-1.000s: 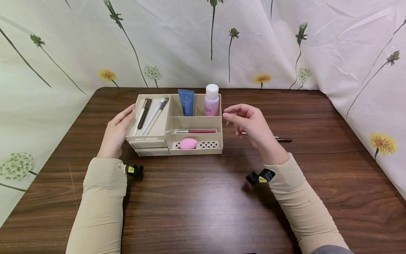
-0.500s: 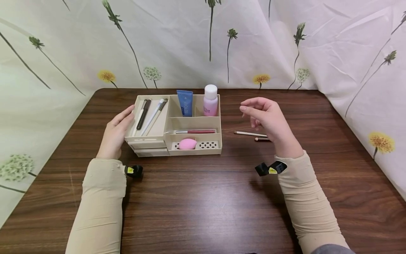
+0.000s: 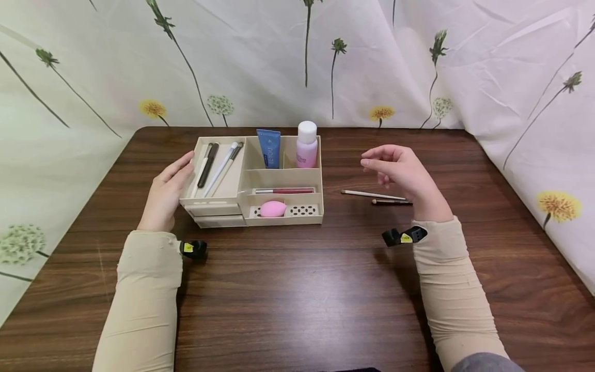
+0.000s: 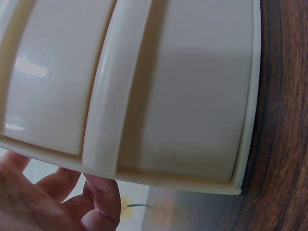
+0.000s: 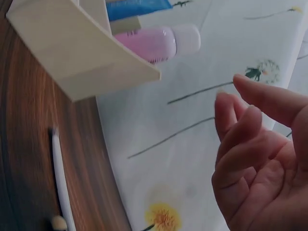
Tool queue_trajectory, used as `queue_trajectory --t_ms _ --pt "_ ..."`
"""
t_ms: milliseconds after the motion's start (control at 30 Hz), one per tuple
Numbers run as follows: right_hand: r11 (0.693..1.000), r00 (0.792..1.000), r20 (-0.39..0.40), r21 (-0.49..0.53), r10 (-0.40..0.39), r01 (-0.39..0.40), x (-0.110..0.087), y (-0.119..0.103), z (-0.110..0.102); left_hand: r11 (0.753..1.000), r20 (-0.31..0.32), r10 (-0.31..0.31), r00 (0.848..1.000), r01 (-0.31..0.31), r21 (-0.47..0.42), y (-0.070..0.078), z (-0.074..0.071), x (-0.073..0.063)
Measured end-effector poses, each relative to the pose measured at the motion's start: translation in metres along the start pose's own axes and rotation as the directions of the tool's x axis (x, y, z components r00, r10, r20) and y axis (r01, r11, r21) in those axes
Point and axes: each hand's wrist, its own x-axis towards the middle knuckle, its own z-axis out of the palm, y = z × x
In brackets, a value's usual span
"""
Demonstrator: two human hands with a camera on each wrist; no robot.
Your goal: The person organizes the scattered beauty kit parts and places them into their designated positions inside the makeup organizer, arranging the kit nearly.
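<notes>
A cream desktop organizer [image 3: 283, 177] stands on the table, and my left hand [image 3: 165, 194] rests along its left side. The left wrist view shows those fingers [image 4: 103, 199] touching the edge of its drawer front [image 4: 192, 110]. In its left tray lie several makeup brushes [image 3: 208, 165]. My right hand [image 3: 409, 175] hovers to the right of the organizer, fingers loosely bent, nothing between them. Below that hand, a white-handled brush [image 3: 372, 194] and a dark brush [image 3: 390, 202] lie on the tabletop, the dark one's end near the wrist.
The organizer's other compartments hold a blue tube [image 3: 270, 149], a pink bottle with a white cap [image 3: 307, 145], a red-and-silver lip gloss tube [image 3: 284, 191] and a pink makeup sponge [image 3: 273, 208]. A floral curtain [image 3: 260, 62] hangs behind the wooden table [image 3: 297, 289].
My right hand has moved right, away from the organizer's side, uncovering the two brushes on the table. My left hand stays at the organizer's left side.
</notes>
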Motion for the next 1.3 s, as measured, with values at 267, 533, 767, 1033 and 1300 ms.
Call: queue_trajectory --t_ms 267,533,767,1033,1300 --pt "0.992 0.995 0.029 -0.089 0.090 -0.087 0.004 0.008 -0.018 1.000 -0.003 -0.005 1.000 0.005 -0.008 0.000 -0.002 0.001" --pt "0.976 0.983 0.071 -0.147 0.172 -0.160 0.007 0.023 -0.028 1.000 -0.004 -0.003 1.000 0.003 -0.001 -0.003 -0.003 -0.001" --pt "0.942 0.968 0.092 -0.267 0.235 -0.203 0.011 0.036 -0.028 1.000 0.000 -0.008 1.000 0.008 0.025 -0.002 -0.003 0.000" --pt "0.919 0.965 0.119 -0.352 0.234 -0.180 0.016 0.049 -0.026 1.000 0.002 -0.003 1.000 0.003 0.026 -0.001 -0.001 0.001" --pt "0.890 0.956 0.115 -0.409 0.270 -0.202 0.023 0.060 -0.019 1.000 0.002 0.000 1.000 0.000 -0.004 -0.001 0.000 0.000"
